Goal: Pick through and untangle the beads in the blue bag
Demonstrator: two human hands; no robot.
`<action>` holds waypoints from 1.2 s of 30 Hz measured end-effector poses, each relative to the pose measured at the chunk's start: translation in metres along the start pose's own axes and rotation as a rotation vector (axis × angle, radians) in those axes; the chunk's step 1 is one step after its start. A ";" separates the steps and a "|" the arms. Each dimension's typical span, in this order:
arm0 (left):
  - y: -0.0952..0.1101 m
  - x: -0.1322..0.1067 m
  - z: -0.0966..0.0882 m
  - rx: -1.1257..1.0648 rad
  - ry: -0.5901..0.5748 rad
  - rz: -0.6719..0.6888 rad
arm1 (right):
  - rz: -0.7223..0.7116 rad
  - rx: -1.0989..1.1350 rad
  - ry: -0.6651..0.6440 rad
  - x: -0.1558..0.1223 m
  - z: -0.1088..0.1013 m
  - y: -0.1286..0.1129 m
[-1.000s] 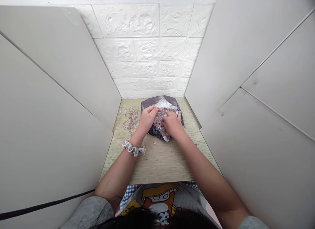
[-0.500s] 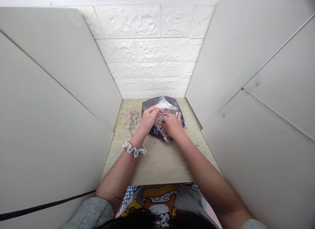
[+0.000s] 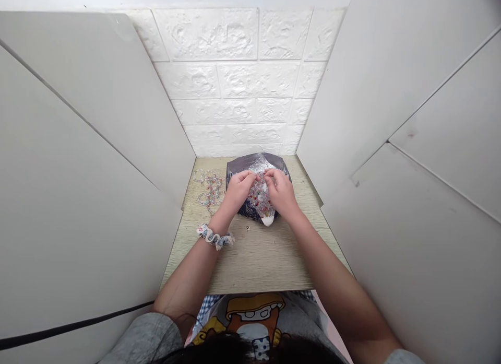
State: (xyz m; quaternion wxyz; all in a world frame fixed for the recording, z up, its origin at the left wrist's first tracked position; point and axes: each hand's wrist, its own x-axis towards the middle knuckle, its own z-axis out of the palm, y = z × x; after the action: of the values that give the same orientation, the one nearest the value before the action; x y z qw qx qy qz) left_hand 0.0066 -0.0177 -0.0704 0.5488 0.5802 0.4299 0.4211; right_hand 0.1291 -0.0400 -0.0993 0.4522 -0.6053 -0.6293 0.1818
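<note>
Head view looked down past a cartoon-printed shirt (image 3: 254,314) and two bare forearms onto a pale wood-grain table (image 3: 254,259), its surface matte and finely streaked. On the near forearm sat a frilly fabric scrunchie (image 3: 216,237), soft and gathered, worn at the wrist. A tiny loose bead (image 3: 247,228) lay on the bare wood just short of the hands.

Further in, the left hand (image 3: 238,189) and the right hand (image 3: 281,190) met over a heap of small beads (image 3: 259,196), glassy and mixed in colour (reds and clears stood out most). Both hands were curled, fingertips pinched close together at the top of the heap; whether each pinch held a bead or a thread could not be told at this size. By the look of it, the step in hand was picking or threading single beads, and the next move would call for a fine two-finger grip and steady wrists, since the beads were tiny, round and likely to roll.

The heap rested in a crinkled foil bag (image 3: 256,163), dark outside and silvery within, spread open in the middle of the table's far end. Left of it lay a loose strand of beads (image 3: 209,189), looped on the wood. Behind rose a white embossed brick-pattern wall (image 3: 242,87), flanked by smooth white panels (image 3: 90,144).
</note>
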 end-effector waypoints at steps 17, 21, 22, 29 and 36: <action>0.003 -0.004 0.001 0.026 -0.076 0.033 | 0.278 1.094 -0.188 0.000 0.001 -0.005; 0.003 -0.003 0.000 0.088 -0.074 0.066 | 0.301 1.078 -0.161 0.000 0.001 -0.006; 0.003 -0.004 0.000 0.106 -0.068 0.070 | 0.304 1.070 -0.152 0.000 0.001 -0.007; 0.003 -0.005 0.001 0.184 -0.055 0.084 | 0.261 1.057 -0.122 0.001 0.000 -0.006; 0.001 -0.003 0.002 0.175 -0.079 0.118 | 0.268 1.095 -0.112 0.001 0.000 -0.006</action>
State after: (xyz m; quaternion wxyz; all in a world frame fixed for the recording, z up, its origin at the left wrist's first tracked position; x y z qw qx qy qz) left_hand 0.0079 -0.0213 -0.0696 0.4868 0.6663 0.4083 0.3904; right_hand 0.1255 -0.0400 -0.0949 0.6391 -0.3464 -0.3837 0.5695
